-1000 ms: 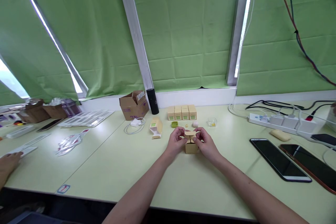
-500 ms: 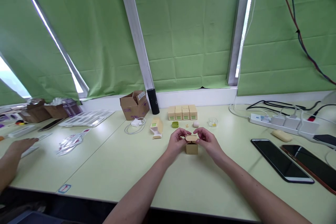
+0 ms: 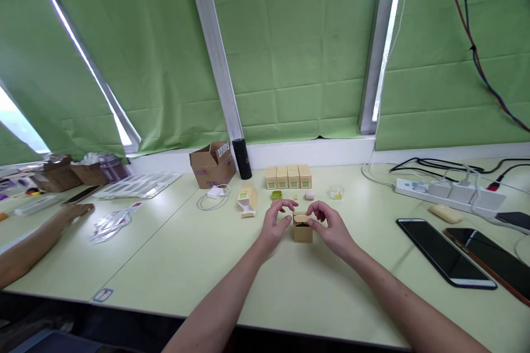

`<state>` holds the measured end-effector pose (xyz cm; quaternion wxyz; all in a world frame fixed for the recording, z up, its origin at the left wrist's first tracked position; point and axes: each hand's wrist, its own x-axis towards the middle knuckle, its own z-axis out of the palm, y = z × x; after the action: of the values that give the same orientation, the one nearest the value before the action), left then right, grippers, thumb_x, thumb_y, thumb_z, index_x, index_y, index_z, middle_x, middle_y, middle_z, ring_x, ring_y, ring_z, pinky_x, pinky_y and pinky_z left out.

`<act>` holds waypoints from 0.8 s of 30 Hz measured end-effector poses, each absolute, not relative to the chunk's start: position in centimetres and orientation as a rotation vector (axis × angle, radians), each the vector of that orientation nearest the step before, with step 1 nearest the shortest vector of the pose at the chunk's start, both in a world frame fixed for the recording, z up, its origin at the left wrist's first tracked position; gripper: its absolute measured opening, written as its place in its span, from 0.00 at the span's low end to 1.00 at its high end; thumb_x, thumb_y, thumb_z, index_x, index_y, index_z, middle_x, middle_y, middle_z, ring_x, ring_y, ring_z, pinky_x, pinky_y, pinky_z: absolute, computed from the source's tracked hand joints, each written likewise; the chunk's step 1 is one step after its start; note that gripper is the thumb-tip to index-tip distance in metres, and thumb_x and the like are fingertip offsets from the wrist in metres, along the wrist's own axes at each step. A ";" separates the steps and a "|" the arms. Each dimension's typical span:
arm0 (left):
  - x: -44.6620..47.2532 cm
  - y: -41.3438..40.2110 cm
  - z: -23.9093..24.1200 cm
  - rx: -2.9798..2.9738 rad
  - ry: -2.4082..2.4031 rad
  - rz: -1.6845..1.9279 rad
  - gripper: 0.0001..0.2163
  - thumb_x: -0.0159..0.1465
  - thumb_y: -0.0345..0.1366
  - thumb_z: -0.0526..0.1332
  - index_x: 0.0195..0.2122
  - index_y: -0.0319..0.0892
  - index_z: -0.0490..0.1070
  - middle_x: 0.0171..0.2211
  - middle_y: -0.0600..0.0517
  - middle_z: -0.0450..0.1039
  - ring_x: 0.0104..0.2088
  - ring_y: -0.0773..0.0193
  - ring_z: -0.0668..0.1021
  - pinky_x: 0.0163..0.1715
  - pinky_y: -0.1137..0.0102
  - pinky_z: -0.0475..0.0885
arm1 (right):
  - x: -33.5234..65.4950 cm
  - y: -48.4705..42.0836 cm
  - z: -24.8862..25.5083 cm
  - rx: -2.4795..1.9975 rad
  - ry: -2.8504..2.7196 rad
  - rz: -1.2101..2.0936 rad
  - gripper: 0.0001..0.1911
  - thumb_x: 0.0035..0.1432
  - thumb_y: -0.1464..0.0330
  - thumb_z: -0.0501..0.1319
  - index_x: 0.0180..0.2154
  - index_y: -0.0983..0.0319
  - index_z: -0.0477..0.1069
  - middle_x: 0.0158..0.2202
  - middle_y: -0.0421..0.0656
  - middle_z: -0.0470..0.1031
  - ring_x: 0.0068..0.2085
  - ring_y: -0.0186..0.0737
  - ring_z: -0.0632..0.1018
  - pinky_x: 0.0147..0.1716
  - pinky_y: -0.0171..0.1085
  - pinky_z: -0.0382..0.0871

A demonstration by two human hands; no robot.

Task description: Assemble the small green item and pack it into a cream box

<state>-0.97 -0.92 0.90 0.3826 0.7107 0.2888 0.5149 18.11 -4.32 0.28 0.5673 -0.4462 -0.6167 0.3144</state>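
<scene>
Right hand (image 3: 331, 225) grip pinches the box (image 3: 302, 228) lid; left hand (image 3: 275, 222) grip apart at 9 o'clock. Advise steadying the box on the bench (image 3: 174, 253).

Small box (image 3: 302, 230) on counter (image 3: 256, 281) between left hand (image 3: 274, 224) and right hand (image 3: 331, 224); row of boxes (image 3: 288, 176) behind it; phones (image 3: 446, 252) right; cardboard carton (image 3: 212, 165) behind-left.

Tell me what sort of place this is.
Probably a packing or assembly bench in a workshop or office. A row of small tan cartons stands by the window, the person's hands work on another small box, and a power strip and phones lie alongside.
</scene>
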 end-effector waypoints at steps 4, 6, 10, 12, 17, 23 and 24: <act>-1.2 -1.4 1.3 1.997 0.718 1.328 0.05 0.64 0.39 0.64 0.39 0.46 0.73 0.50 0.44 0.76 0.55 0.47 0.71 0.57 0.56 0.63 | 18.1 -4.3 0.2 -1.069 -1.438 0.742 0.04 0.51 0.66 0.63 0.32 0.56 0.71 0.32 0.40 0.67 0.35 0.43 0.67 0.39 0.42 0.63; -1.1 -1.5 1.4 2.047 0.711 1.331 0.05 0.63 0.38 0.65 0.39 0.46 0.73 0.50 0.44 0.76 0.55 0.47 0.70 0.59 0.55 0.63 | 18.1 -4.3 0.2 -1.070 -1.442 0.739 0.04 0.51 0.66 0.63 0.33 0.56 0.70 0.32 0.40 0.67 0.36 0.43 0.67 0.39 0.42 0.63; -1.0 -1.6 1.4 2.105 0.700 1.332 0.05 0.62 0.38 0.66 0.39 0.46 0.73 0.49 0.43 0.76 0.54 0.46 0.70 0.58 0.54 0.63 | 18.1 -4.2 -0.1 -1.072 -1.454 0.739 0.04 0.50 0.68 0.63 0.32 0.56 0.70 0.32 0.40 0.67 0.35 0.42 0.66 0.39 0.42 0.62; -0.9 -1.6 1.4 2.101 0.703 1.335 0.05 0.62 0.37 0.66 0.38 0.46 0.73 0.47 0.43 0.76 0.54 0.46 0.70 0.58 0.55 0.63 | 18.1 -4.1 -0.2 -1.075 -1.458 0.737 0.04 0.50 0.68 0.62 0.32 0.56 0.70 0.31 0.40 0.67 0.35 0.42 0.66 0.39 0.42 0.62; -0.9 -1.7 1.3 2.151 0.737 1.311 0.04 0.62 0.37 0.65 0.35 0.45 0.72 0.45 0.45 0.75 0.52 0.48 0.70 0.56 0.56 0.64 | 18.2 -4.0 -0.5 -1.090 -1.496 0.728 0.04 0.50 0.69 0.62 0.31 0.57 0.70 0.31 0.39 0.66 0.35 0.41 0.66 0.39 0.41 0.62; -1.2 -1.4 0.9 2.298 0.803 1.265 0.04 0.62 0.36 0.63 0.36 0.44 0.70 0.43 0.46 0.72 0.50 0.51 0.68 0.54 0.57 0.66 | 18.3 -3.8 -0.6 -1.108 -1.536 0.717 0.04 0.49 0.69 0.61 0.31 0.57 0.69 0.32 0.39 0.67 0.36 0.41 0.66 0.40 0.41 0.61; -1.3 -1.3 0.9 2.309 0.816 1.261 0.04 0.62 0.36 0.64 0.36 0.44 0.70 0.42 0.47 0.72 0.50 0.51 0.68 0.54 0.57 0.66 | 18.3 -3.8 -0.6 -1.109 -1.537 0.718 0.04 0.48 0.69 0.61 0.31 0.57 0.69 0.32 0.39 0.67 0.36 0.41 0.66 0.40 0.41 0.61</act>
<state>-1.26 -1.35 0.88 0.1924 0.8227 0.2906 0.4492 18.33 -3.82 -0.61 0.5291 -0.4643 -0.6435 0.3006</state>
